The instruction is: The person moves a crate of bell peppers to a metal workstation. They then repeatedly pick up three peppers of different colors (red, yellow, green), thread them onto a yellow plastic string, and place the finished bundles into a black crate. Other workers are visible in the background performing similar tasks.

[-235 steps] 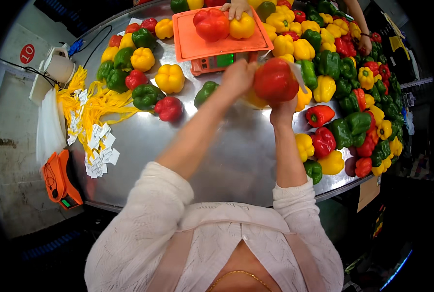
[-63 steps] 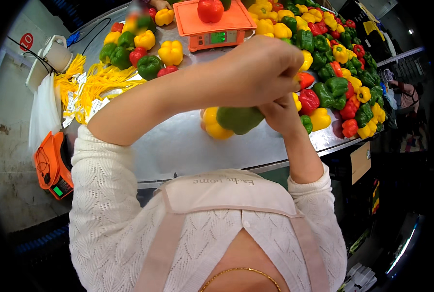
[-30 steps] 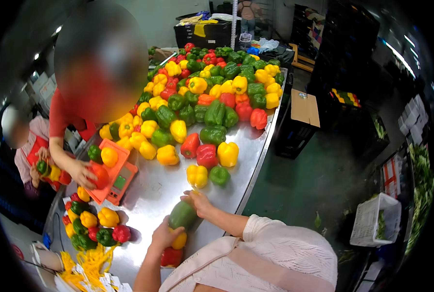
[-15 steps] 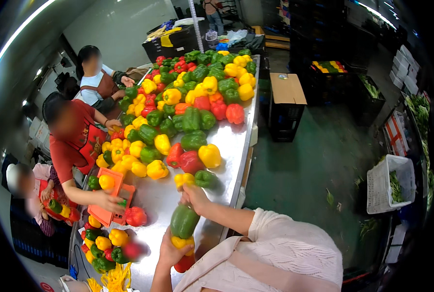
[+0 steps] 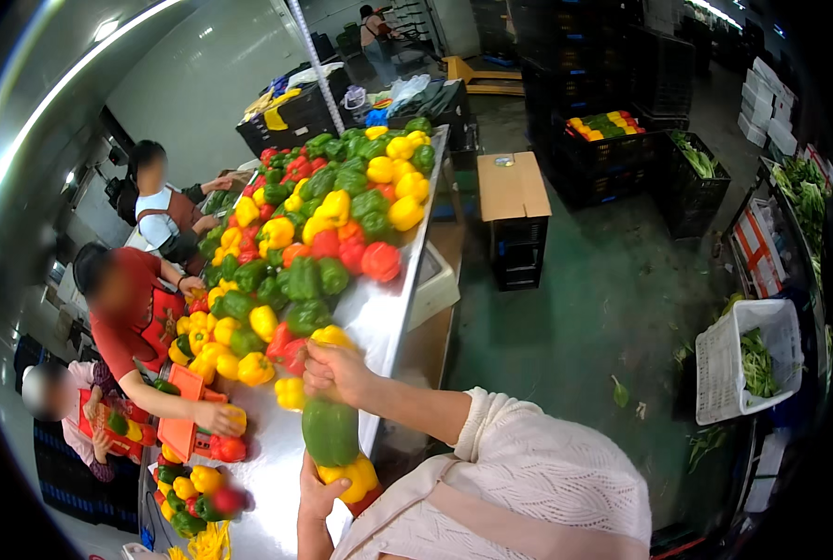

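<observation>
My left hand (image 5: 317, 495) is wrapped around a yellow bell pepper (image 5: 353, 476) at the table's near edge. A large green bell pepper (image 5: 331, 433) sits end to end above it, and part of a red one (image 5: 372, 505) shows below. My right hand (image 5: 335, 373) is closed just above the green pepper's top; whatever is in its fingers is hidden. Beyond that hand, a loose yellow pepper (image 5: 290, 394) lies on the metal table (image 5: 281, 448), and another yellow pepper (image 5: 332, 337) is partly covered by my knuckles.
A big heap of mixed peppers (image 5: 323, 205) covers the far table. At left, a co-worker's hand (image 5: 213, 417) holds a yellow pepper beside an orange tray (image 5: 181, 397); two more people stand along that side. A cardboard-topped crate (image 5: 515, 187) and white basket (image 5: 706, 373) stand right.
My view has shifted, and the stacked peppers now appear more upright. My right hand stays closed above them. The co-worker's hand has moved off the orange tray and now holds a yellow pepper.
</observation>
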{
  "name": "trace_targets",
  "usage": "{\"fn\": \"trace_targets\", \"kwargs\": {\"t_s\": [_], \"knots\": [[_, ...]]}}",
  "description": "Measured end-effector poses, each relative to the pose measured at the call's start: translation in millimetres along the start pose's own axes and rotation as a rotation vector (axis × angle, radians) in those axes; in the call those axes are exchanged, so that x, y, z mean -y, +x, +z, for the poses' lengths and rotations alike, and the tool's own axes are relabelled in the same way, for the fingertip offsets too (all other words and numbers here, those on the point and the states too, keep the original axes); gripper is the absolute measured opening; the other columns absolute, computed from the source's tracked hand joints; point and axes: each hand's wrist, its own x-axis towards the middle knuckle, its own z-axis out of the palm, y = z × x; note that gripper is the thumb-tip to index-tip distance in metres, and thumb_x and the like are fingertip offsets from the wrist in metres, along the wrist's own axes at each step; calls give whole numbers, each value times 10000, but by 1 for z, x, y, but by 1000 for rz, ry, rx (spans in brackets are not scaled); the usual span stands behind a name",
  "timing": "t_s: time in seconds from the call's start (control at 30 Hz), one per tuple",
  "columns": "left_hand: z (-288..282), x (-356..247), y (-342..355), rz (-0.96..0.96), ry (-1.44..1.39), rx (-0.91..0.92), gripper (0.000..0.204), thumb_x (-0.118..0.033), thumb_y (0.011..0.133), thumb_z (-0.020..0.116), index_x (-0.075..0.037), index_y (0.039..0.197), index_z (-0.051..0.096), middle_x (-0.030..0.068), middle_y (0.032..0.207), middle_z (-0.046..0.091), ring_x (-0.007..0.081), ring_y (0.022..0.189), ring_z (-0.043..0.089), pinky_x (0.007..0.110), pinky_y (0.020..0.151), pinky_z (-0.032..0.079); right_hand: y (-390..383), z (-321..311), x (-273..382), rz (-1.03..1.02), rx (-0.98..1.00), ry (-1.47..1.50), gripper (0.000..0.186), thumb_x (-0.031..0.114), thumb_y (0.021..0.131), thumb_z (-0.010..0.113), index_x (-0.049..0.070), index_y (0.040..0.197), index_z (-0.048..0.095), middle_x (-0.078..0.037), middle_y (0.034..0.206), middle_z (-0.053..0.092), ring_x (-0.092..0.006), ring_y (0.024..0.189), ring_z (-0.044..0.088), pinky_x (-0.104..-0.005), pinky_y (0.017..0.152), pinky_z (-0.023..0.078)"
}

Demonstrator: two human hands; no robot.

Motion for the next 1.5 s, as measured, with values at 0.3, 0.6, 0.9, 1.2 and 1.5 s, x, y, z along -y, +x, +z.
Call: {"fn": "trace_targets", "kwargs": {"t_s": [0.3,0.6,0.9,1.2,1.5], "knots": [[150,-29,74,-250,158,102,890,-21,714,777,15,1458,289,129,1300,523,235,1200,523,367,1034,416,-82,-57,149,122,-247,-91,298,302,1056,367,73,948,524,59,534,295,-91,472,311,-285,576,378],[177,-19,115,-446,-255,281,966,-238,618,851,-17,1419,359,158,1291,559,292,1156,591,408,995,477,-101,-69,220,-59,-289,282,300,332,1038,427,97,874,517,64,511,258,-93,449,222,-285,529,321],[215,-20,121,-355,-109,143,848,-172,623,801,4,1362,423,127,1193,603,239,1071,610,345,954,477,-102,-73,242,-35,-67,139,266,304,1039,415,96,905,513,61,527,256,-95,485,263,-268,549,310],[236,-36,104,-430,-27,52,825,-78,638,798,-22,1369,421,108,1195,599,232,1087,591,344,967,459,-112,-66,236,92,-172,24,303,333,1045,407,95,882,500,66,548,265,-81,459,230,-270,510,310],[219,-39,76,-403,-47,95,1001,-296,619,875,-23,1427,351,110,1208,583,203,1064,592,311,902,484,-107,-38,220,53,-135,268,316,341,1037,426,105,837,492,68,536,233,-77,444,196,-252,449,227]]}}
